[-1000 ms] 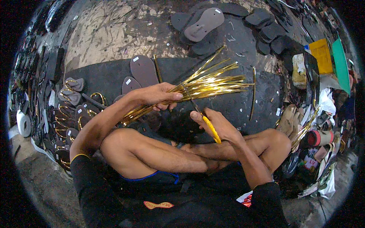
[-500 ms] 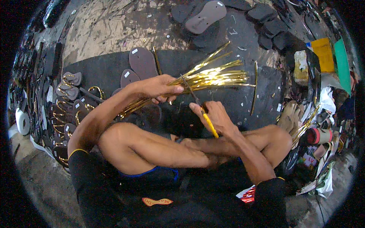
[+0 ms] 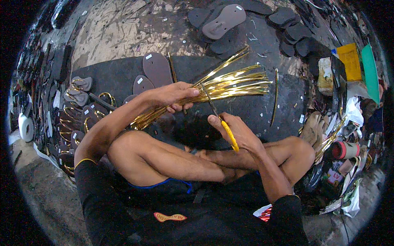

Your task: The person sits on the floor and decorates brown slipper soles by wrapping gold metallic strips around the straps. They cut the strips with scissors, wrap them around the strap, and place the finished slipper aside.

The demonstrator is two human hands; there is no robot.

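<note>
Gold strips [image 3: 213,88], a fanned bundle of thin shiny bands, are the centre of the head view and serve as the landmark. The left hand [image 3: 174,95] has its grip closed around the bundle near its middle, so the free ends spread up and to the right while the tail runs down and to the left past the forearm. Just below the bundle, the right hand [image 3: 232,131] has its grip wrapped on the yellow handle of a pair of scissors [image 3: 219,119], whose dark blades point up into the strips and touch them just right of the left hand.

As a judgement, the cutting looks partway along: the free ends are uneven in length, some reaching well beyond others, and the blades sit among them rather than past them. One loose gold strip [image 3: 275,96] lies apart to the right of the bundle on the dark rubber sheet [image 3: 115,76] that covers the floor beneath it.

The strips look flat, narrow, mirror-bright and springy, bowing slightly rather than hanging limp.

Above and left of the bundle lie brown sandal soles [image 3: 156,69]; further above it sits a heap of dark soles [image 3: 223,20]. Far left of the bundle, finished sandals with gold straps [image 3: 74,123] lie in rows.
</note>
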